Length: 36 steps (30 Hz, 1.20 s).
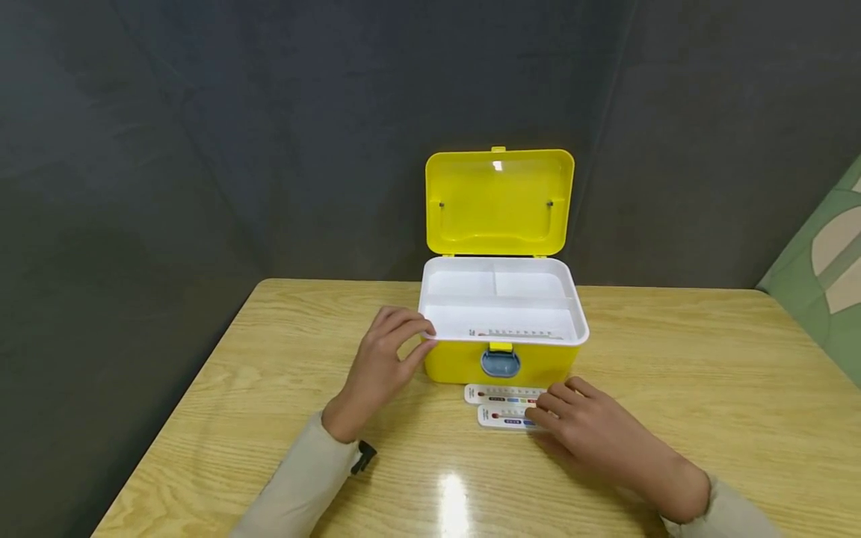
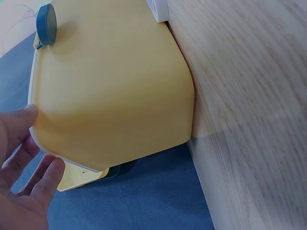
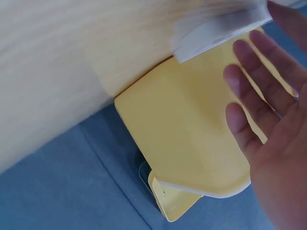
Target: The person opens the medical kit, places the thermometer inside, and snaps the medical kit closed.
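In the head view, the right hand (image 1: 587, 429) covers the three-o'clock ends of the upper thermometer (image 1: 501, 394) and lower thermometer (image 1: 496, 415); their smallest print is unreadable. The white tray (image 1: 454, 318) hides, behind its front rim, the six-o'clock side of a third thermometer (image 1: 518, 333). The left sleeve (image 1: 292, 482) is cut off at seven o'clock, the right sleeve (image 1: 723, 514) at five. Towards one o'clock, the right-wrist view blurs a white strip (image 3: 220, 31)

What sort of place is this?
Probably an indoor workspace set up for filming or demos, though I can't be sure: a dark cloth-like backdrop behind a wooden table, with an open yellow box and flat white thermometers on it.
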Available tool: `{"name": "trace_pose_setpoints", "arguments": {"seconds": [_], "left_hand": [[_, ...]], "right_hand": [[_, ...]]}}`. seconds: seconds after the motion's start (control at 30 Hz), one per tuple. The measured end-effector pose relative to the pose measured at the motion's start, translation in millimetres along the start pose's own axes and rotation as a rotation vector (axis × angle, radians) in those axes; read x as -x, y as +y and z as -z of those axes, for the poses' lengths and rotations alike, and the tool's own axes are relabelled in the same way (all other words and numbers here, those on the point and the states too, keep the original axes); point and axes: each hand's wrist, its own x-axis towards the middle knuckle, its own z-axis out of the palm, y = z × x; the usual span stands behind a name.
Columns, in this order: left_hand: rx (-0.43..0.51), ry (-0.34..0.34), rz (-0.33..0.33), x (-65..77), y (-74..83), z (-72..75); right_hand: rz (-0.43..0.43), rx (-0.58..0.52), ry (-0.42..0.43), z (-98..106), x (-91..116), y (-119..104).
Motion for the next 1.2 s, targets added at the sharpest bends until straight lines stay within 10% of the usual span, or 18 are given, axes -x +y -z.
{"name": "trace_pose_setpoints", "arguments": {"seconds": [0.53, 1.2], "left_hand": [[-0.002, -0.013, 0.003, 0.3, -3.3, -2.2], [-0.001, -0.024, 0.015, 1.3, -2.3, -1.2]], "right_hand": [[-0.121, -0.228, -0.17, -2.7, 1.2, 6.4], [-0.053, -0.262, -0.038, -7.2, 3.0, 10.3]]}}
